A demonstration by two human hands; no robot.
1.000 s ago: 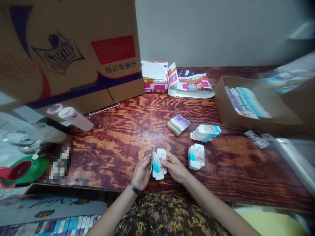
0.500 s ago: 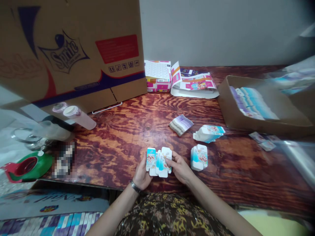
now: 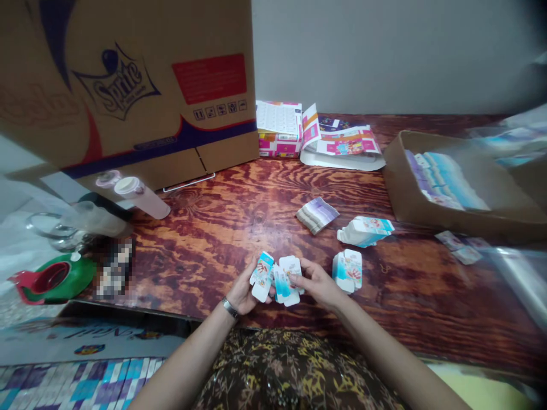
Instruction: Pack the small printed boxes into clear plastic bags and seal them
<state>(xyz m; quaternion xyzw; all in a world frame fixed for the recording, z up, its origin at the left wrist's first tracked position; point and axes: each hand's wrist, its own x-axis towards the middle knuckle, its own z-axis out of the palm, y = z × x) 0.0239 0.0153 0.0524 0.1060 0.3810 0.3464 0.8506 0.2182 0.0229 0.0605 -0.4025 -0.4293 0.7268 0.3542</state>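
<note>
My left hand (image 3: 244, 290) is closed round a small flattened carton (image 3: 262, 277), white and blue with a printed picture, now tilted. Close beside it, my right hand (image 3: 318, 282) pinches a flat unfolded carton stack (image 3: 289, 281) of the same print, thumb on top. The inner edges of the two overlap or nearly touch, and I cannot tell how many cartons are in each hand. To the right of my right hand stands a pile of matching flat cartons (image 3: 347, 271). Another such pile (image 3: 366, 231) lies behind it, and a fanned purple-and-grey bundle (image 3: 317, 216) sits farther back.
A large Sprite cardboard box (image 3: 149, 85) fills the back left. At the right, an open cardboard tray (image 3: 395, 182) holds bundled packets. Bottles (image 3: 147, 196) and a green tape dispenser (image 3: 68, 279) stand on the left. Printed pink cartons (image 3: 280, 131) lie against the wall.
My left hand has turned its carton, so it now leans to the right. The right hand's cartons have tilted slightly. The whole view has shifted a little.
</note>
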